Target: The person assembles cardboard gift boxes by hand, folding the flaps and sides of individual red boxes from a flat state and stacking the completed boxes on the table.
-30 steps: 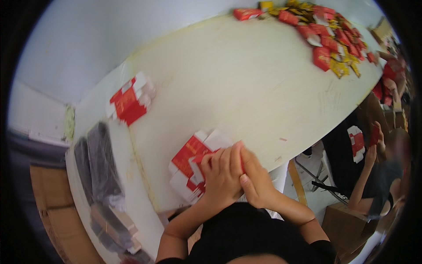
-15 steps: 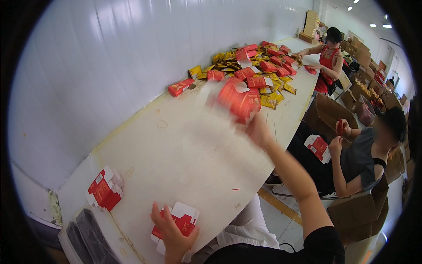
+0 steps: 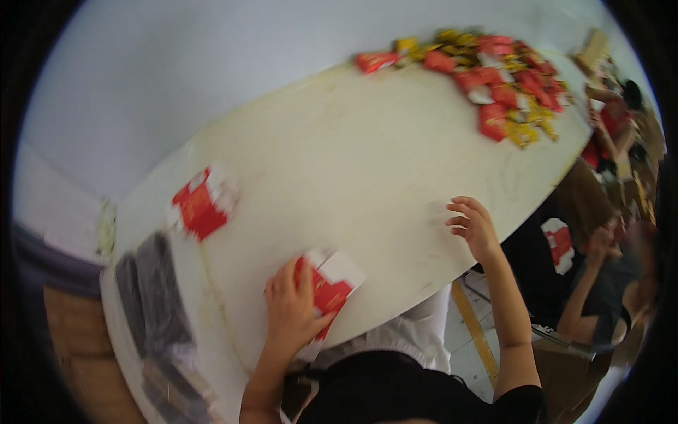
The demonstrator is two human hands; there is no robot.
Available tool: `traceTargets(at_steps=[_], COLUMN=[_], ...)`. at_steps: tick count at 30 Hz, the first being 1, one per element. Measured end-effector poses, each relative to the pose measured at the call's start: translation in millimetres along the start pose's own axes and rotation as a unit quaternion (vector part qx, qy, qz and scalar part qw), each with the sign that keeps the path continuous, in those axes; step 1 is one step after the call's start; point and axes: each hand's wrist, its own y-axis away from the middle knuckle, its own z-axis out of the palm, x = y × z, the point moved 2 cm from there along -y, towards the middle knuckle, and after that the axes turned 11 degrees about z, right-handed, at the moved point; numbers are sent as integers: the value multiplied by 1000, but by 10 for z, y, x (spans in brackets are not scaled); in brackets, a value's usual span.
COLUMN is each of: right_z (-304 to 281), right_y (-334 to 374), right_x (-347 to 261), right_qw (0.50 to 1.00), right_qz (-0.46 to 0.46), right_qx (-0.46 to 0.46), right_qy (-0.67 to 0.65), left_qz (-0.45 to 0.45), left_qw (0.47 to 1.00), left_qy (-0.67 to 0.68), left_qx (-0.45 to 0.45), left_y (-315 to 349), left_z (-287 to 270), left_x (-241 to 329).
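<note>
My left hand (image 3: 291, 304) is on a red and white folding carton (image 3: 330, 290) near the table's front edge. Its fingers curl over the carton's left side, and the thumb lies across the lower part. White flaps stick out at the carton's right. My right hand (image 3: 473, 227) hangs over the right part of the table, with its fingers loosely bent and apart and nothing in them. Farther left lies a small stack of unfolded red and white cartons (image 3: 203, 205).
A pile of red boxes (image 3: 492, 121) and yellow packets (image 3: 522, 134) covers the table's far right, by the wall. Dark grey folded material (image 3: 157, 297) lies at the left edge. Two people sit or stand at the right, one with a flat carton (image 3: 558, 245) on the lap.
My right hand has let go of the red box and drawn back toward me. The left hand has closed onto the carton. My view has swung to the left and down.
</note>
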Motion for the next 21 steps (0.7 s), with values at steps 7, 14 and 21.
traceTargets(at_steps=[7,14,21], right_z=[1084,1284,1229], right_y=[820,950,1006], right_x=[144,134,266], right_qw=[968,978,985], right_qz=[-69,-88,-96], right_qx=[-229,-158,-140], right_qy=[77,103,-1], left_qz=[-10,34,75], left_qw=[991,984,983], left_qy=[62,96,53], left_qx=[120,149,159], left_y=[50,-29,-85], left_z=[-176,-152,-171], left_x=[360,453,530])
